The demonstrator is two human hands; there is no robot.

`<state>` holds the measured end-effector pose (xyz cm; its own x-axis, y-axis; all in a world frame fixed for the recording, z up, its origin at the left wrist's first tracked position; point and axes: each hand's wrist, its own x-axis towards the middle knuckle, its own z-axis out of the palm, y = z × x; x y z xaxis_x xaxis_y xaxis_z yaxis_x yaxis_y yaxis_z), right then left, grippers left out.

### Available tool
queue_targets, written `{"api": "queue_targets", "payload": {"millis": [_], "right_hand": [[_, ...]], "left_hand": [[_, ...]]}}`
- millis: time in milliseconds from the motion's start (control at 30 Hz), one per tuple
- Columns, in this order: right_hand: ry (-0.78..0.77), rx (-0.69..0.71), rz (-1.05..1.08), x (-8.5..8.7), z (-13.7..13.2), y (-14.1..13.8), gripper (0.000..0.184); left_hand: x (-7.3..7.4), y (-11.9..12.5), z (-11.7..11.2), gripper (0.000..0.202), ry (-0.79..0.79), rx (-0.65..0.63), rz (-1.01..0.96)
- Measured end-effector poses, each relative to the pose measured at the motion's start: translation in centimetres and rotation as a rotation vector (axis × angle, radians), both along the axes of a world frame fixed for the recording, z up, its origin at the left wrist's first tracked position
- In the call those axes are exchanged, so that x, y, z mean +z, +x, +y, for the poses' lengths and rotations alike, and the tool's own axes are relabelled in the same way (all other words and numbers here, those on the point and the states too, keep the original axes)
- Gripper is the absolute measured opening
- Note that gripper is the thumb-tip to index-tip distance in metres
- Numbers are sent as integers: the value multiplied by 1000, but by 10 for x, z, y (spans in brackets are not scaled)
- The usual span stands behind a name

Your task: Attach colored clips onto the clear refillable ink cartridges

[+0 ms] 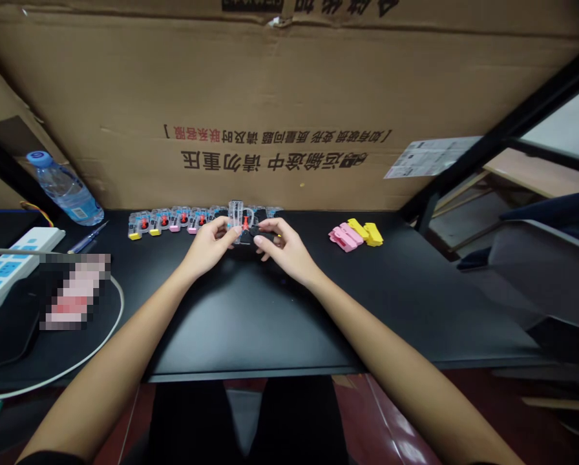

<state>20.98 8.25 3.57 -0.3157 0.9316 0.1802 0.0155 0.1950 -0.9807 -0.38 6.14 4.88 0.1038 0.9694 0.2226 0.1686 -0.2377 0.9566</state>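
Both my hands meet at the far middle of the black table [251, 310]. My left hand [209, 248] and my right hand [282, 248] pinch a small clear plastic cartridge [236, 216] with a red plug and a black base, held upright between the fingertips. Just behind and to the left lies a row of similar clear cartridges [166, 221] with red plugs and yellow or pink caps. To the right of my right hand sits a small heap of pink and yellow clips [356, 234].
A large cardboard box [280, 103] walls off the back of the table. At the left are a water bottle [66, 189], a white power strip [13, 261], a screwdriver [86, 239] and a white cable [100, 336]. A black frame bar [503, 129] slants at right.
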Motion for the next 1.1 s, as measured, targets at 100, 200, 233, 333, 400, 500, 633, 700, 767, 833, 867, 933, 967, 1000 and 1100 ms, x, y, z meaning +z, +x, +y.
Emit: {"api": "queue_targets", "payload": {"millis": [100,200,233,333,400,500,633,700,767,833,867,933,967,1000,1100], "right_hand": [[75,41,-53,-3,0,-1,43],[13,123,-5,-5,2,0,43],[-14,141,12,-4,3,0,43],[-66,172,25,-1,4,4,44],[-70,186,23,2,4,6,45],[-73,209,22,5,3,8,46],[-103,216,45,6,1,8,48],[-114,214,57,7,0,8,48],[-121,217,59,7,0,9,49],[-129,222,54,8,0,9,49],[-135,225,51,9,0,10,49],[-147,230,50,9,1,11,50],[-151,232,50,8,1,11,50],[-151,233,51,8,2,11,50],[-122,224,34,4,3,10,50]], "left_hand": [[-3,3,0,41,-22,-34,-53],[-7,4,0,41,-21,-45,-43],[-8,3,0,41,-19,-49,-25],[-10,-1,1,42,-20,-68,39],[-9,-3,2,42,-19,-77,68],[-7,-3,-1,41,-6,-65,109],[-1,1,-6,41,18,-26,166],[1,3,-7,42,19,-28,173],[1,2,-7,42,11,-42,173],[2,1,-6,42,9,-64,170],[2,0,-5,42,12,-74,170],[2,-1,-5,42,17,-86,175],[3,-2,-5,42,19,-87,178],[3,-2,-5,42,22,-85,182],[4,0,-7,41,26,-68,172]]}}
